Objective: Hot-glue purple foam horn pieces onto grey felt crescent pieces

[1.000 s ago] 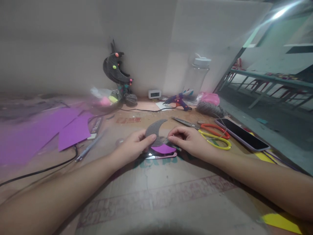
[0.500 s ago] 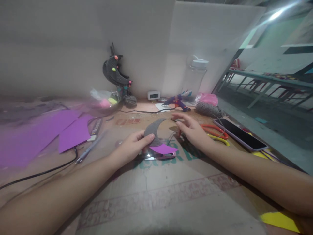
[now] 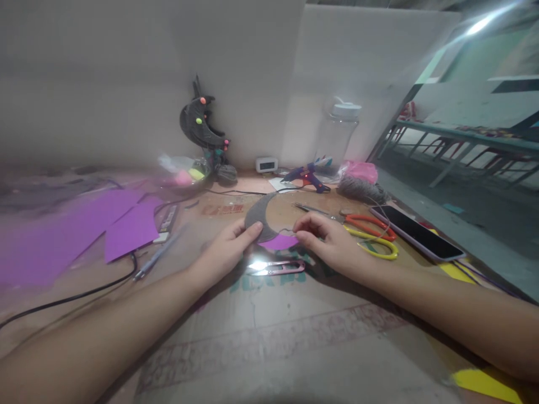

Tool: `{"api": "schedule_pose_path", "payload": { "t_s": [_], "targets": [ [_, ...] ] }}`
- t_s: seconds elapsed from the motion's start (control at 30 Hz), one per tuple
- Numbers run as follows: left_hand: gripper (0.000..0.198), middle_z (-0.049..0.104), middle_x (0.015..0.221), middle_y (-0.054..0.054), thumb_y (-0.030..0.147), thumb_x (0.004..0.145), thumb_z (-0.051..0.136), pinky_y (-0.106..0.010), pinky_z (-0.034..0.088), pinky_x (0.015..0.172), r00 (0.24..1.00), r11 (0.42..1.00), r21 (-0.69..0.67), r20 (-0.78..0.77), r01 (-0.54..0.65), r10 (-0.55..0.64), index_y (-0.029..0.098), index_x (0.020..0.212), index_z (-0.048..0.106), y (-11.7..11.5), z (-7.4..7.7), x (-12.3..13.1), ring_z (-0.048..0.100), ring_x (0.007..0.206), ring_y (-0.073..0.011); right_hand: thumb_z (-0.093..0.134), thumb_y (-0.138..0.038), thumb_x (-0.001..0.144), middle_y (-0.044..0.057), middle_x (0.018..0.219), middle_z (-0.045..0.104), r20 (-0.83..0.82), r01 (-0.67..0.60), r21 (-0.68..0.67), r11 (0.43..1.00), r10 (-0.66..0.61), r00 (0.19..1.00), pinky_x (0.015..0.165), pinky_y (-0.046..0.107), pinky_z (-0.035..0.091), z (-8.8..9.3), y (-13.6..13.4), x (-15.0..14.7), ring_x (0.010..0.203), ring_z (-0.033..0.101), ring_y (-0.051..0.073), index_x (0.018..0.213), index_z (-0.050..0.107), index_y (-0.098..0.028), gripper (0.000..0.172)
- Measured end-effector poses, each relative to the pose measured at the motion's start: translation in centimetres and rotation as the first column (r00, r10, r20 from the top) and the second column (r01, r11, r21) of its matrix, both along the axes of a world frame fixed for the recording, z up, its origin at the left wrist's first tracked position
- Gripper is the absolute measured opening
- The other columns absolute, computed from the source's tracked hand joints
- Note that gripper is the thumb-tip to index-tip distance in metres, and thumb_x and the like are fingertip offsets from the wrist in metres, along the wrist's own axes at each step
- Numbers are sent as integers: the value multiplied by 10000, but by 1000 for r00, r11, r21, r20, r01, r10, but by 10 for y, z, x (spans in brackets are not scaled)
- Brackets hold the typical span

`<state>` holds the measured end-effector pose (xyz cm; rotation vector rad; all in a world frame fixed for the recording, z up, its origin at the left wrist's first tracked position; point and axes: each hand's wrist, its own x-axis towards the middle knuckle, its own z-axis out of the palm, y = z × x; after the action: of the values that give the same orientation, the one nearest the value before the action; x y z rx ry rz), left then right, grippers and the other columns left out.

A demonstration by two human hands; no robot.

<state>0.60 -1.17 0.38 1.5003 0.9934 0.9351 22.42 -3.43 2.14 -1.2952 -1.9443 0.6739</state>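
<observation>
A crescent of purple card (image 3: 278,242), mostly wound with grey yarn (image 3: 256,216), is pinched at its left side between the thumb and fingers of my left hand (image 3: 233,241). Its lower right end is bare purple. My right hand (image 3: 327,238) is closed at that end, thumb and fingertips together on a strand of the grey yarn; whether they also touch the card I cannot tell. Just below the crescent, pink-handled thread snips (image 3: 288,267) lie on the cardboard. Scissors with red and yellow handles (image 3: 377,253) rest right of my right hand, partly hidden by it.
Behind stand a grey crescent ornament (image 3: 193,132), a small digital clock (image 3: 266,164), a glue gun (image 3: 309,178) and a clear bottle (image 3: 339,137). A grey yarn skein (image 3: 362,189) and a phone (image 3: 416,231) lie right. Purple sheets (image 3: 131,231), a pen (image 3: 155,258) and a black cable lie left.
My right hand has come down and left to the crescent's bare end, its fingers now closed on the yarn. The crescent has turned and lifted slightly away, uncovering the thread snips.
</observation>
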Motion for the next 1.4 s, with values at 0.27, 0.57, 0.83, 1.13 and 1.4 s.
{"api": "schedule_pose_path", "payload": {
  "t_s": [0.27,0.57,0.83,1.13,1.4],
  "targets": [
    [297,487,550,58,452,855,549,-232,327,512,998,995,104,-57,5,1,186,726,520,1,-5,1,436,508,-106,624,-380,819,25,758,661,-252,-145,-378,914,49,967,535,248,476,-4,-2,-15,599,573,123,882,681,-171,225],
    [250,541,592,46,423,866,559,-228,354,530,992,991,125,-120,41,-25,180,813,592,-3,-4,0,469,544,-111,667,-374,791,-19,641,573,-411,-204,-426,881,13,912,479,211,437,-12,1,-16,520,504,79,857,635,-156,230],
    [322,557,591,33,460,856,548,-237,369,532,979,986,160,-201,48,-15,187,685,547,-5,-4,0,496,552,-119,633,-359,799,-34,559,550,-381,-166,-411,897,-4,924,433,204,382,-6,0,-17,461,483,74,786,616,-160,200],
    [339,536,605,37,470,877,523,-233,358,540,977,983,166,-209,74,-38,187,691,526,-6,-3,0,479,560,-114,561,-364,857,-21,559,560,-247,-154,-368,917,63,967,443,206,347,-4,-1,-15,471,468,73,656,594,-165,285],
    [313,490,581,50,446,884,519,-224,319,514,996,993,112,-84,44,-34,184,713,501,0,-5,0,435,526,-96,491,-516,889,7,641,616,-344,-120,-312,943,6,939,439,201,335,-12,5,-9,484,465,81,920,624,-155,385]
  ]
}}
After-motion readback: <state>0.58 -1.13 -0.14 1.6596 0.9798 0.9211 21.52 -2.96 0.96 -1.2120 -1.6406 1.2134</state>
